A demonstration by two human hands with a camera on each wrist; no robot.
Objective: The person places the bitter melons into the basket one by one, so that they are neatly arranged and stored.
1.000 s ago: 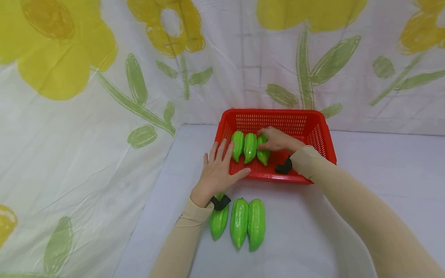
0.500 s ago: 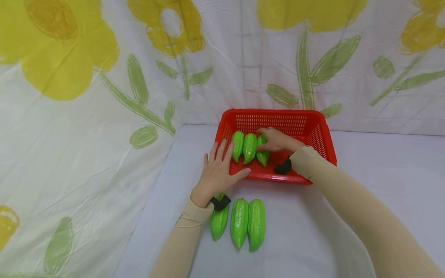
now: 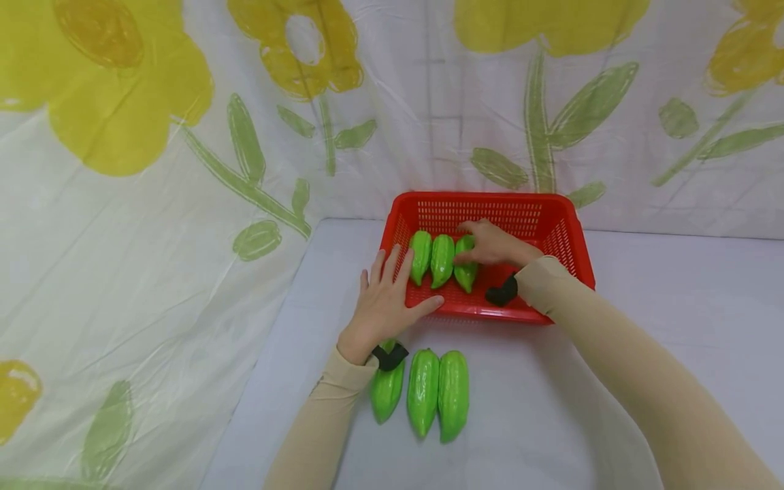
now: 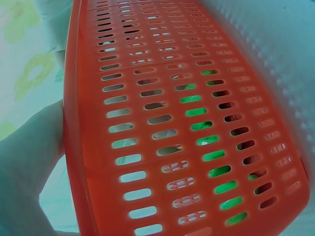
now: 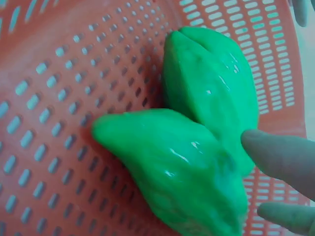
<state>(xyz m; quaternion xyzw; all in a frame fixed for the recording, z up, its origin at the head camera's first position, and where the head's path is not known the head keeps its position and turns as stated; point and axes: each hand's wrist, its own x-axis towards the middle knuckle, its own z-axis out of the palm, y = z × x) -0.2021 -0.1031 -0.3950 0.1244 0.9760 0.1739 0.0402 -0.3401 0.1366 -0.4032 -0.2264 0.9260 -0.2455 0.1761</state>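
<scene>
Rising slightly since half a second ago, the right hand (image 3: 495, 246) is baring more of the top of the rightmost gourd (image 3: 467, 278), which is lying in the basket (image 3: 484, 196). Its fingers are extending loosely around that gourd without clenching. Two more gourds (image 3: 442, 262) are lying alongside. The left hand (image 3: 384, 303) is spreading its fingers, unclenched, over the basket's front left corner. Nearer, three gourds (image 3: 424, 393) are resting on the table (image 3: 520, 415), one partly hidden behind a black strap (image 3: 390, 356). Flowered cloth (image 3: 398, 136) is hanging behind.
</scene>
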